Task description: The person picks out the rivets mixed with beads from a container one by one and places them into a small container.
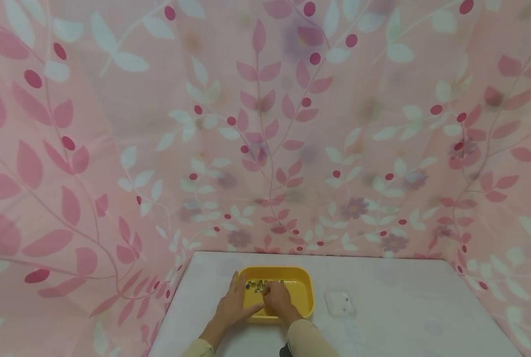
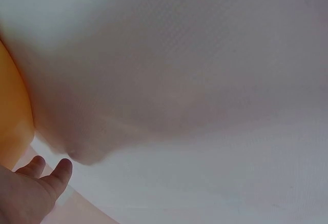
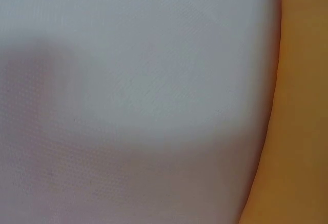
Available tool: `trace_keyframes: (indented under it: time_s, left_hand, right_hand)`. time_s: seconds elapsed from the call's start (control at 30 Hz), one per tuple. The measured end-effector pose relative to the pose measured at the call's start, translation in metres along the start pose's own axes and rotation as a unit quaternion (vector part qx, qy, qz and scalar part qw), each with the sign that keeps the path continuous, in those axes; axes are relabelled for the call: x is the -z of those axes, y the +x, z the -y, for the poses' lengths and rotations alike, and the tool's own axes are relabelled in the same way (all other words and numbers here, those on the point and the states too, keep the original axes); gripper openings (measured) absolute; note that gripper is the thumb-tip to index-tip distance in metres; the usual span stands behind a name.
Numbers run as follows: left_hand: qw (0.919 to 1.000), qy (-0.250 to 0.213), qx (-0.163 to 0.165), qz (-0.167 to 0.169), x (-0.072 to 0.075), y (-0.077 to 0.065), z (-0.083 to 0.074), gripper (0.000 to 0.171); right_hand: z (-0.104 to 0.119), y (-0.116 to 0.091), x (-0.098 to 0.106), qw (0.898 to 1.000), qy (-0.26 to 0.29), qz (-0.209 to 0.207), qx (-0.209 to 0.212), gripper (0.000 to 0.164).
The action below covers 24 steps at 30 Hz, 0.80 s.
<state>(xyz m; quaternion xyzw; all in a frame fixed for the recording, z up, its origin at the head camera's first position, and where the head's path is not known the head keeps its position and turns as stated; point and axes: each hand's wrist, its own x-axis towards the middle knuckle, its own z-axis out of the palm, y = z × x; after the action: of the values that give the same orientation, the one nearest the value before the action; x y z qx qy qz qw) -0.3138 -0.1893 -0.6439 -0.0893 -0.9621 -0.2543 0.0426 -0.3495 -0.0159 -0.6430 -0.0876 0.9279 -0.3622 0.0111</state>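
Note:
A yellow tray [image 1: 302, 297] sits on the white table, and several small round marbles [image 1: 254, 284] lie toward its back left. My left hand [image 1: 231, 305] rests at the tray's left side, its fingers extended and its thumb reaching over the front rim. In the left wrist view, part of the left hand [image 2: 28, 196] shows beside the tray's yellow wall [image 2: 13, 106]. Inside the tray, my right hand [image 1: 278, 299] has its fingers bent down at the marbles; whether one is between the fingertips is too small to tell. The right wrist view shows only the tray's side [image 3: 300, 106] and the table.
Right of the tray stands a small clear container [image 1: 339, 302] with a few small dark spots in it. The white tabletop [image 1: 408, 307] extends to the right. Pink leaf-patterned cloth [image 1: 265, 148] hangs behind and along both sides of the table.

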Motion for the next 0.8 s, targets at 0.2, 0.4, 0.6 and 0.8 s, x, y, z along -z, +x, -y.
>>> trace_keyframes:
  time_s: [0.2,0.4,0.6,0.8]
  left_hand:
    - [1.0,-0.004,-0.001,0.006,0.0,-0.001,-0.002,0.111]
    - [0.9998,-0.011,0.015,0.006,0.005,-0.003,-0.006,0.113]
    - [0.9995,-0.017,0.024,0.008,0.003,-0.004,-0.006,0.116]
    - [0.9998,-0.011,0.018,0.0,0.005,-0.003,-0.004,0.122]
  right_hand:
    - [0.002,-0.003,0.002,1.0,0.014,0.011,-0.017,0.009]
    - [0.007,-0.008,0.006,1.0,0.023,0.002,-0.015,0.014]
    - [0.007,-0.01,0.011,0.999,0.024,-0.003,-0.021,0.014]
    - [0.0,-0.001,0.014,0.999,0.045,0.003,0.002,0.006]
